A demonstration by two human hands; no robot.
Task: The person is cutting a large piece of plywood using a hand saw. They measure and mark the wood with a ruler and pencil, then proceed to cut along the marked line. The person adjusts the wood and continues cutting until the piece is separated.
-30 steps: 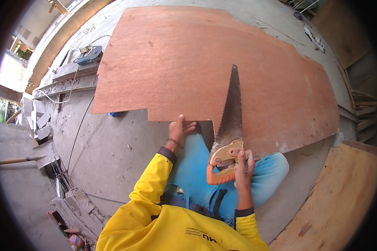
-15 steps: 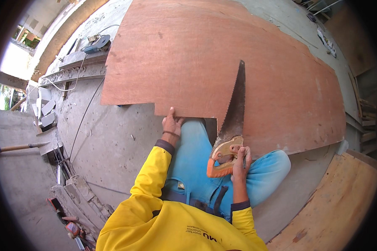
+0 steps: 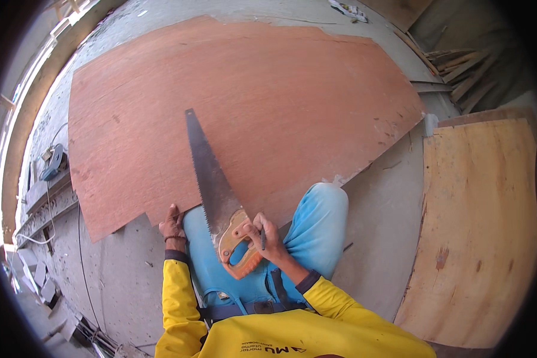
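Note:
A large reddish-brown plywood sheet (image 3: 268,89) lies in front of me, with stepped notches cut in its near left edge. My left hand (image 3: 172,227) grips that edge beside a notch, thumb on top; its other fingers are partly hidden. In my right hand (image 3: 267,237) is a handsaw (image 3: 213,176), held by the upper part of its wooden, orange-edged handle. The blade points up and left over the sheet, teeth on the left side. A short dark stick (image 3: 263,240) shows at my right fingers; its kind is unclear. My knees are bent under the near edge.
A paler plywood board (image 3: 471,238) lies at the right. Scrap timber (image 3: 468,74) is piled at the far right. On the left are an angle grinder (image 3: 54,163), a metal beam (image 3: 45,209), a cable (image 3: 85,268) and broken blocks (image 3: 39,277).
My view has swung to the right, so the sheet and both hands appear farther left and lower. The saw has tilted from near upright to leaning left. My left hand still holds the edge.

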